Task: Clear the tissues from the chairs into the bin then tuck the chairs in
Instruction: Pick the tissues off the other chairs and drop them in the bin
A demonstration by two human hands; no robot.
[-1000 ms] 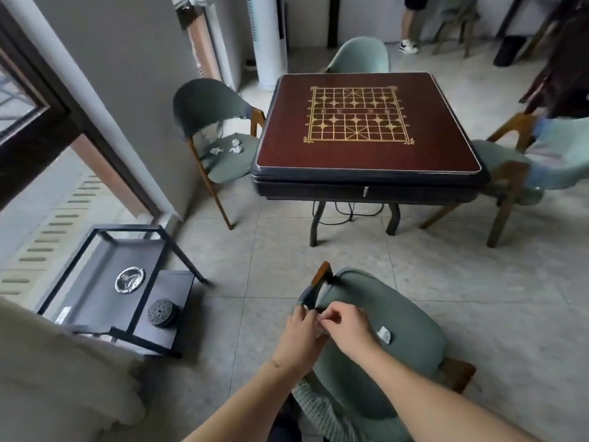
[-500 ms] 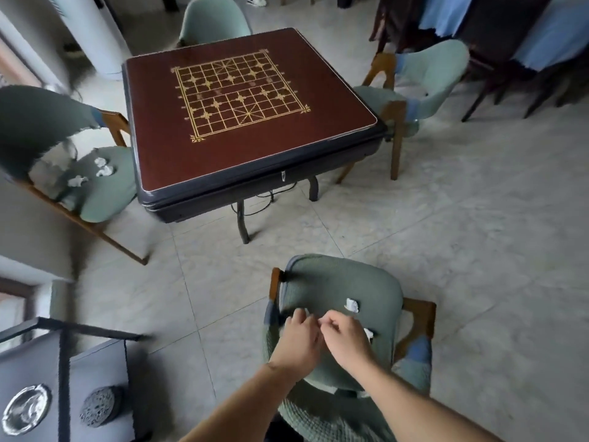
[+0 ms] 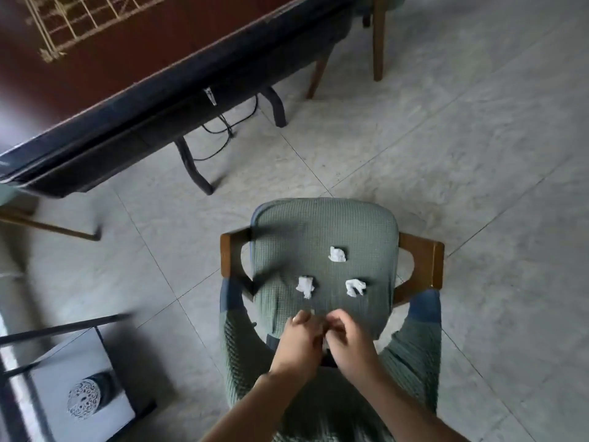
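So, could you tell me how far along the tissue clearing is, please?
Nothing looks done yet. Three crumpled white tissues lie on the green fabric chair seat. Left hand and right hand meet at its back; no bin shows, and the chair stands untucked.

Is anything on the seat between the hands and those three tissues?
Nothing visible. The left hand and right hand sit at the seat's rear edge; only bare cushion separates them from the nearest tissues and the far tissue.
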